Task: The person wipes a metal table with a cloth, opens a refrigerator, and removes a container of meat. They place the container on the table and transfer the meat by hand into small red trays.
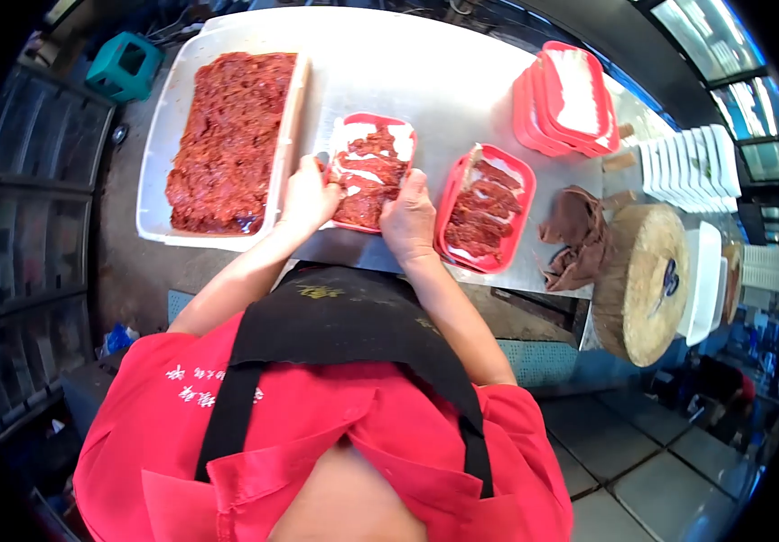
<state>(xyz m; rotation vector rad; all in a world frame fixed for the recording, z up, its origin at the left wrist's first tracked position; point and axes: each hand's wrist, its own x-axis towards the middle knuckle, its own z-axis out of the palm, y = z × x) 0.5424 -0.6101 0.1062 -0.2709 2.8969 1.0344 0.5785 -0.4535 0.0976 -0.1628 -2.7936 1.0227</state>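
A red plastic tray (373,118) with strips of red marinated meat (373,172) on a white lining sits at the table's near edge. My left hand (311,192) grips its left side, fingers closed at the rim. On the opposite side, my right hand (410,217) holds the tray near its lower right corner, thumb pointing up along the rim. Just to the right stands a second red tray (517,237) with similar meat strips on white. Left of my hands is a large translucent tub (295,117) with a thick mass of red marinated meat (231,135).
Stacked red trays (534,122) stand at the far right of the metal table (425,68). A brown cloth (579,235) lies by a round wooden chopping block (638,298) with scissors (669,278) on it. White trays (692,167) are stacked beyond. A green stool (123,68) stands at far left.
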